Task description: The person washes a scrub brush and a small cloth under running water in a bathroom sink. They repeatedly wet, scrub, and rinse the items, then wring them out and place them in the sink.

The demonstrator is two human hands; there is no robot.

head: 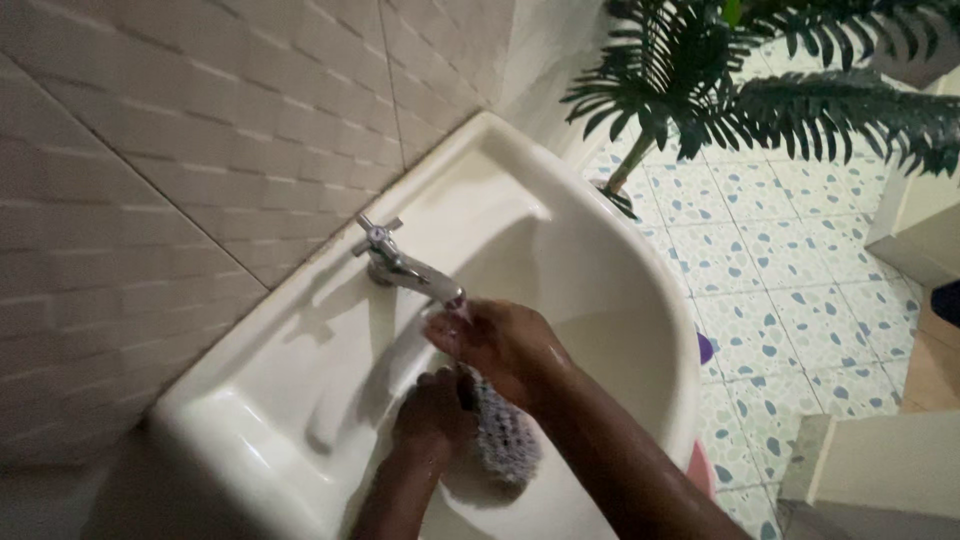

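Both of my hands are inside a white wash basin (590,215) under a chrome tap (400,262) with a cross handle. My right hand (505,340) sits just below the spout, wet, fingers curled. My left hand (432,412) is lower in the bowl, closed on a pale knitted scrubbing cloth (508,440) that hangs down to its right. The right hand's fingers also touch the top of that cloth. Whether water is running from the spout is not visible.
A beige tiled wall (170,150) rises behind the basin. A green palm-like plant (740,90) stands to the right over a white floor (790,270) with blue speckled tiles. A pale ledge (870,470) is at the lower right.
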